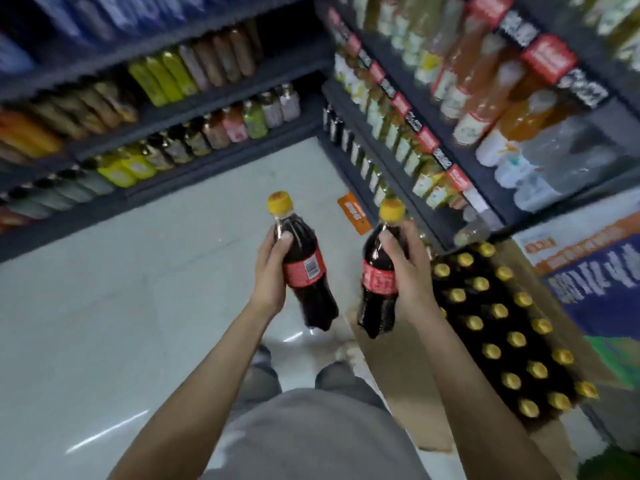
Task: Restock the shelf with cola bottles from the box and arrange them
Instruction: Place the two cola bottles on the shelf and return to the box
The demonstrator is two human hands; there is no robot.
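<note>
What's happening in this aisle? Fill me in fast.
A person is restocking drinks. The left hand grips one cola bottle and the right hand grips a second cola bottle, both held upright above the floor. The open cardboard box to their right is nearly full of yellow-capped bottles. Neither held bottle has reached the shelves yet.

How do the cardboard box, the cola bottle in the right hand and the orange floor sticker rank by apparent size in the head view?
1. cardboard box, by far the largest.
2. cola bottle, gripped by the right hand.
3. orange floor sticker, smallest, though it lies farther from the camera.
</note>
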